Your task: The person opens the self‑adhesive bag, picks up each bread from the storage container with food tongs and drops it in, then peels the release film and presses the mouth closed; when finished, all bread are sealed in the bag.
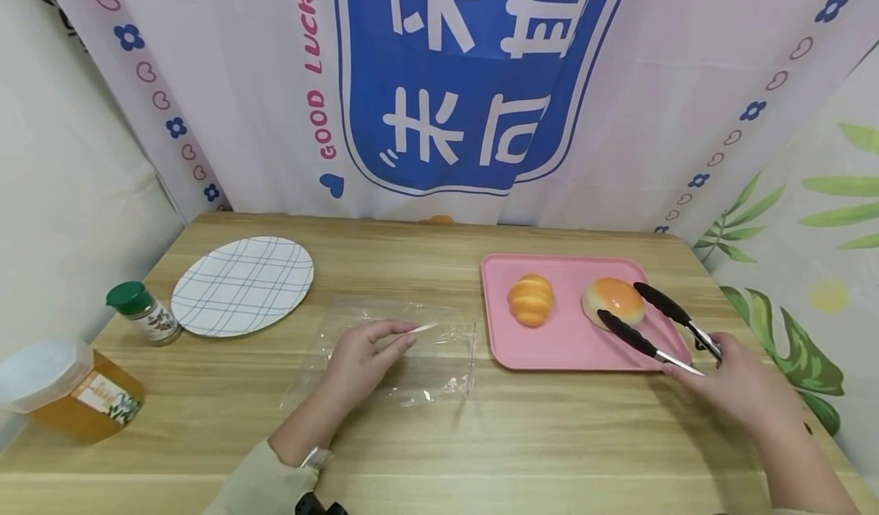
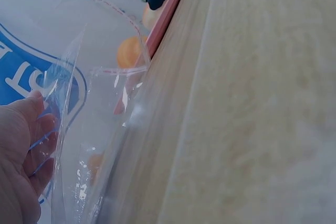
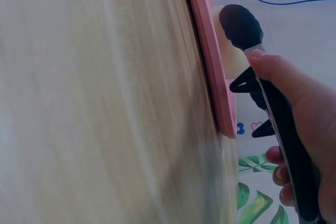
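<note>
My left hand (image 1: 366,358) pinches the upper layer of a clear plastic bag (image 1: 429,370) between thumb and fingertips. In the left wrist view the bag (image 2: 107,129) stands lifted, its mouth spread toward the tray. On the right, my right hand (image 1: 745,385) grips black-tipped metal tongs (image 1: 676,358). The tongs' spread tips stand on either side of a round glazed bun (image 1: 616,299) on a pink tray (image 1: 549,355); whether they touch it I cannot tell. Left of that bun lies a ridged bread roll (image 1: 532,300). The right wrist view shows the tongs (image 3: 286,145) along my palm.
A white plate with blue grid lines (image 1: 242,288) lies at the back left. Beside it leans a green-capped shaker (image 1: 144,313), and nearer stands a jar of amber liquid (image 1: 85,393). A printed cloth (image 1: 275,118) hangs behind the wooden table (image 1: 481,454).
</note>
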Available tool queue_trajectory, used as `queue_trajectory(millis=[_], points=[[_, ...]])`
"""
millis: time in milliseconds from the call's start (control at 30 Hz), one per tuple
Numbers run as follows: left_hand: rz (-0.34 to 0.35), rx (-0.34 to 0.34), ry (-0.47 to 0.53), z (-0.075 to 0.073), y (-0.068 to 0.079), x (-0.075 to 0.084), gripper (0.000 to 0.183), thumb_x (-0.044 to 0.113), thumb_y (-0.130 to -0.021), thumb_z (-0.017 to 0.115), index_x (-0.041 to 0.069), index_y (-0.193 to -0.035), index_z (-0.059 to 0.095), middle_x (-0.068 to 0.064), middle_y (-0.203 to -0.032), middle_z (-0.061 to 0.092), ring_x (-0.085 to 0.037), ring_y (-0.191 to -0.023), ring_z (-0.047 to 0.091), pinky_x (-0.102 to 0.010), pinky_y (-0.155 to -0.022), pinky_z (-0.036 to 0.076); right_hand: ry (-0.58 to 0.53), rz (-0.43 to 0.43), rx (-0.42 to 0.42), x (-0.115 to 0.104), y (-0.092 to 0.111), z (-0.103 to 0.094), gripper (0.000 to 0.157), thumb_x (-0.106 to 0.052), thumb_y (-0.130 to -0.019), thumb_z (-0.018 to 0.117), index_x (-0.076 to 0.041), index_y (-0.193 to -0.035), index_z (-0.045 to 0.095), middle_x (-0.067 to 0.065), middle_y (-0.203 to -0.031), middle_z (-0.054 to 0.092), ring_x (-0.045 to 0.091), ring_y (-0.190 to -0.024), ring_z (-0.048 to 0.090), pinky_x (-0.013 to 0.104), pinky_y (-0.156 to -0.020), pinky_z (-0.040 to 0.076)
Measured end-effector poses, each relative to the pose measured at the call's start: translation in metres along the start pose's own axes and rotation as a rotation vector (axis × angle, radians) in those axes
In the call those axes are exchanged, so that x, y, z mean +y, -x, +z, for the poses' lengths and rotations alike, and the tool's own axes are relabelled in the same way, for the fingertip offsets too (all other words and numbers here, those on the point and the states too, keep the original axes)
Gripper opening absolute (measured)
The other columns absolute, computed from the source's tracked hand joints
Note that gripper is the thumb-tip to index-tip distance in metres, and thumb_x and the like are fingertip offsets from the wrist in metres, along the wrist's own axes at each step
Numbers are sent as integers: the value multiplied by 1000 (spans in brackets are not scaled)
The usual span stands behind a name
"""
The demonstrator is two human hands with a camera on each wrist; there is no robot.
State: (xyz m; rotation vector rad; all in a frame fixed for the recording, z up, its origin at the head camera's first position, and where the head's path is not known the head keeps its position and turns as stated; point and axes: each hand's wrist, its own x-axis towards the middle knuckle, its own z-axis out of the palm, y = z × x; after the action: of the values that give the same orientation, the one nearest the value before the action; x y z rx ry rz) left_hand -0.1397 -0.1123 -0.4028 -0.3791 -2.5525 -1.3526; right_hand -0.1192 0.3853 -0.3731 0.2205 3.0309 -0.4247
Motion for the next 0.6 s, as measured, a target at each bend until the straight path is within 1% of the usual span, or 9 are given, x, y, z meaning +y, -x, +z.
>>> queue_trajectory(millis=[100,200,267,333,467,533,600], points=[[-10,-5,-2,0,0,0,16,20,-89,73,12,-102,76,-5,-102,76,-25,-103,71,-44,-91,57,9,2,-20,-1,0,-3,100,-71,-81,62,10,-134,37,36,-114,59,44,-88,63,44,-58,48],[-15,-9,-8,0,0,-1,16,20,-89,72,12,-102,76,-5,-102,76,-25,-103,71,-45,-91,57,22,-2,-35,-3,-1,-5,97,-71,-82,60,9,-134,38,35,-111,60,44,-88,63,45,-58,49],[-19,-11,-12,-1,1,-1,17,21,-89,72,12,-102,76,-5,-103,76,-25,-103,70,-44,-90,57,28,-2,-38,-4,-1,-6,94,-70,-83,60,7,-134,39,33,-106,62,41,-84,62,41,-55,47],[-24,-14,-13,-1,1,-1,17,21,-89,72,12,-103,76,-5,-104,76,-25,-104,70,-44,-90,57,30,-2,-39,-6,0,-6,91,-69,-84,60,5,-133,40,27,-98,63,36,-79,61,36,-52,43],[-25,-15,-18,-1,0,0,17,22,-89,72,13,-103,76,-5,-105,76,-24,-104,70,-44,-90,58,14,4,-27,-12,5,-7,88,-69,-84,60,2,-134,42,15,-88,62,26,-71,54,29,-50,35],[-23,-16,-12,-1,0,0,17,22,-89,72,13,-103,76,-5,-105,76,-24,-104,70,-44,-91,57,-2,7,-19,-15,7,-9,88,-69,-84,60,0,-135,42,15,-88,61,25,-71,53,29,-50,34],[-22,-19,-8,0,0,0,16,21,-89,72,13,-103,76,-4,-105,76,-24,-104,70,-44,-92,57,-17,7,-5,-21,10,-10,87,-69,-83,62,-2,-136,43,21,-97,63,30,-75,57,31,-52,38]])
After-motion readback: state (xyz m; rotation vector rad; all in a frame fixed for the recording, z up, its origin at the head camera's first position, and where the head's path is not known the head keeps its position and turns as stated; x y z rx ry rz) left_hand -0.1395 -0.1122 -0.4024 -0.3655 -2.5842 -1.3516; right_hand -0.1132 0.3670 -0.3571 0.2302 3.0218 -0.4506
